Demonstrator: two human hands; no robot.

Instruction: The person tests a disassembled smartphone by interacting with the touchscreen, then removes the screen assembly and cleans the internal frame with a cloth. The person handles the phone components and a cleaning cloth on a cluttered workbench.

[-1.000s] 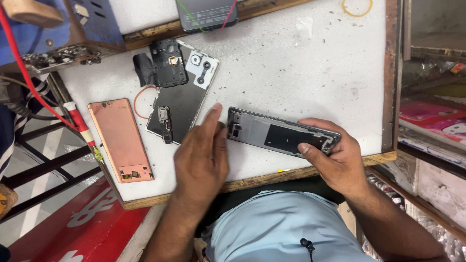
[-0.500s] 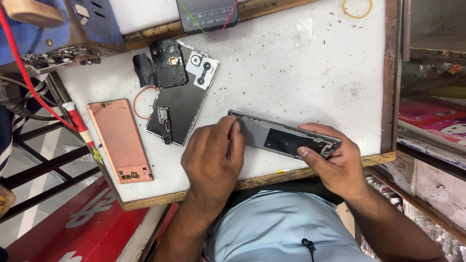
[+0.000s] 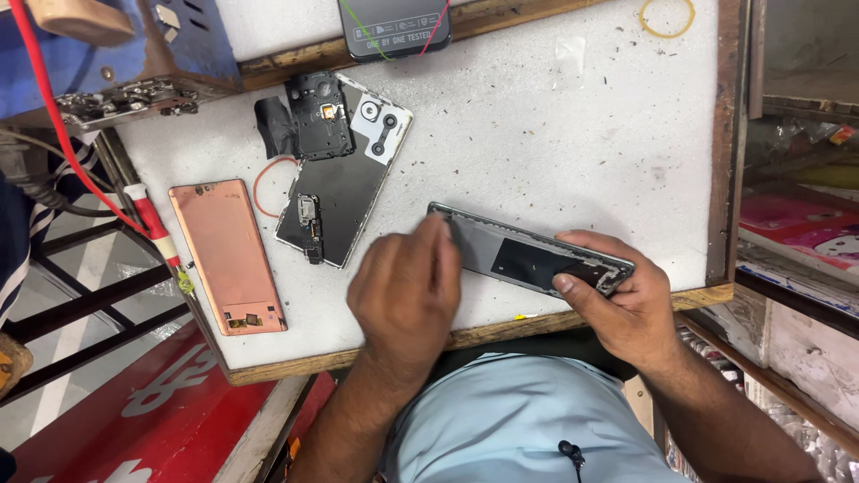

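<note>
The right hand [image 3: 626,300] is clamping its grip around one end of the opened phone frame [image 3: 528,259], lying tilted on the white tabletop [image 3: 555,116]. The left hand [image 3: 407,300], knuckles up and blurred, is touching the frame's other end, fingers curled together.

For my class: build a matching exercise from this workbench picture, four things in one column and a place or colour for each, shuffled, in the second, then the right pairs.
Things
1. Opened phone frame
2. Copper-pink back cover
3. Yellow rubber band
4. Black tester box

Places or colours
A. Far right corner of the white table
B. Far edge, with red and green wires
C. Near left edge of the table
D. Between the left hand and the right hand

Pairs: 1-D, 2-C, 3-A, 4-B
</note>
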